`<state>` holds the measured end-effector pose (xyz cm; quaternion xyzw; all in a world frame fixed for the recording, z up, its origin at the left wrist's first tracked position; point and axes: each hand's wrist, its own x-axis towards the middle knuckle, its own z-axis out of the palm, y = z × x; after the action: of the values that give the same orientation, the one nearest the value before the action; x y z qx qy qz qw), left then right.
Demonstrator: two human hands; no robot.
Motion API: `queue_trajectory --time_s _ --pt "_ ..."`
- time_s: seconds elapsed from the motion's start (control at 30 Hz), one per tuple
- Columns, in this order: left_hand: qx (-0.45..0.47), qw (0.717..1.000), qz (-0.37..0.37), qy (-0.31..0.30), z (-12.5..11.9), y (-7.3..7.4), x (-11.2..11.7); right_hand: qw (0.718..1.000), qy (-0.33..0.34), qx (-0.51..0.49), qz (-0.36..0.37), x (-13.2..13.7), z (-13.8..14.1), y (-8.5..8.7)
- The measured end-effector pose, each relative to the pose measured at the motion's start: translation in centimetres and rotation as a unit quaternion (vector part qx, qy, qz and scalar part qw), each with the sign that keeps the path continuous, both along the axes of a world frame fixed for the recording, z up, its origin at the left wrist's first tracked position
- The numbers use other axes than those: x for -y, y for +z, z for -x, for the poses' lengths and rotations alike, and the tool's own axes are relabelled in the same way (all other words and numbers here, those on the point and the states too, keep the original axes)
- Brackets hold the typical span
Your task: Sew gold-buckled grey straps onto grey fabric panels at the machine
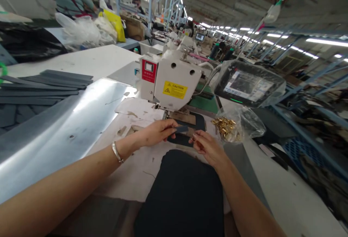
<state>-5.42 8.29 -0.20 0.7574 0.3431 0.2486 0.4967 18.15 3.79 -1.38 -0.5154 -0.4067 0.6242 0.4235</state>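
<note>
The left hand (156, 132) is pinching one dark strip (181, 129) in front of the one sewing machine (174, 83). The right hand (208, 147) is curling beside it, and I cannot tell its grip. At right, one bag (244, 123) is blurring its gold pieces (225, 126).

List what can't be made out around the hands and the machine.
Head view:
What the right hand pinches: too small, covered by its fingers.
Needle area: hidden under the sewing machine head.
Touchscreen text: blurred behind plastic wrap.
Dark strip in the left hand: one end hidden by fingers.
</note>
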Motion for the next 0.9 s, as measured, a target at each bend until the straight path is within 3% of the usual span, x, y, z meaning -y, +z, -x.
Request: queue_trajectory --time_s 0.1,0.2,0.33,0.4,0.5,0.63,0.77,0.9 --pt "-0.013 1.000 -0.019 0.000 -0.3 0.0 -0.2 1.000 0.003 0.022 0.007 0.0 0.4 0.3" --pt "-0.063 0.993 -0.096 0.019 -1.1 0.1 0.1 1.000 -0.014 0.010 0.007 0.0 0.9 0.5" --pt "-0.189 0.949 -0.244 0.059 -2.9 0.3 1.3 0.999 -0.011 0.019 -0.041 0.1 1.0 0.1" --pt "-0.233 0.933 -0.265 0.070 -3.9 0.3 1.7 0.997 -0.002 0.033 -0.064 0.1 1.0 -0.2" --pt "-0.188 0.958 -0.206 0.071 -4.5 0.2 1.6 0.997 0.015 0.036 -0.068 0.2 0.7 -0.5" --pt "-0.063 0.996 -0.047 0.042 -4.0 -0.3 0.7 0.997 0.025 0.054 -0.047 0.3 0.5 -0.2" --pt "-0.002 0.998 0.061 0.021 -3.4 -1.2 0.1 0.996 0.049 0.051 -0.057 0.5 0.7 0.1" --pt "0.036 0.993 0.108 0.012 -3.4 -1.9 0.0 0.995 0.058 0.045 -0.063 0.4 0.7 0.2"
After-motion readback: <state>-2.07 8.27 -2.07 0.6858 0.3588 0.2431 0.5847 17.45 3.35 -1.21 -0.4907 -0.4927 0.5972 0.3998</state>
